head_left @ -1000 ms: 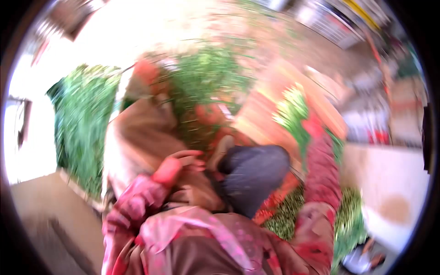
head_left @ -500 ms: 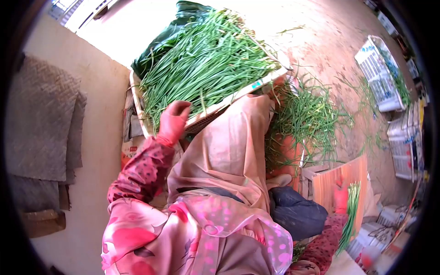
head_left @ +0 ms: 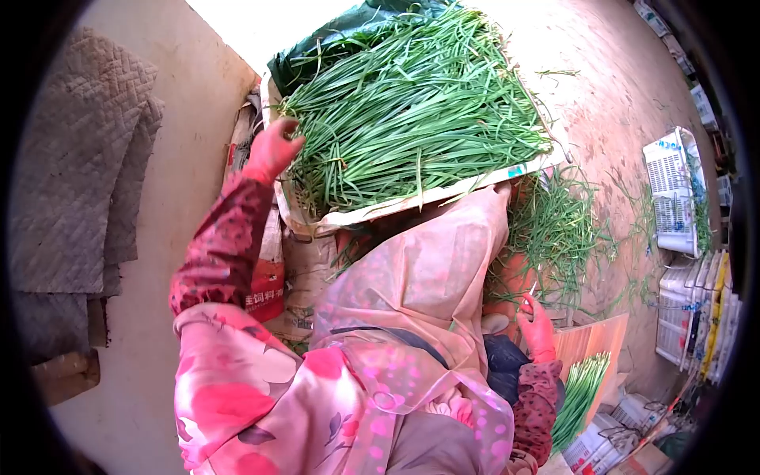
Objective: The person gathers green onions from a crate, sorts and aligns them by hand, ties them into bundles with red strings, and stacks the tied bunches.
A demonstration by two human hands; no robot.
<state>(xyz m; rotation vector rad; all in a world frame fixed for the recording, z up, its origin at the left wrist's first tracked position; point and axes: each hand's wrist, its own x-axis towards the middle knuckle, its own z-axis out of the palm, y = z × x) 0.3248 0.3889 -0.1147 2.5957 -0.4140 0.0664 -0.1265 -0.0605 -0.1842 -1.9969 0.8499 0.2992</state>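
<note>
My left hand (head_left: 273, 149), in a reddish glove, is at the left rim of a pale crate (head_left: 380, 212) heaped with long green stalks (head_left: 427, 119). Its thumb and fingers are curled but apart, near the stalk ends, with nothing visible between them. Lower right, my right hand (head_left: 538, 328), gloved alike, has its fingers pinched together beside a small thin pale item (head_left: 532, 290), too small to make out. Just below that hand, a neat bunch of green stalks (head_left: 582, 392) lies on a wood-grained board (head_left: 590, 340).
Loose green stalks (head_left: 558, 229) are scattered on the floor right of the crate. White plastic crates (head_left: 671, 194) stand at the far right. A pale wall (head_left: 182, 158) with grey quilted sheets (head_left: 79, 174) is on the left. My apron-covered knee (head_left: 443, 253) is against the crate.
The view has swung toward the crate. My left hand has moved up along its left rim. My right hand has left the bunch on the board and moved up and left, beside the loose stalks.
</note>
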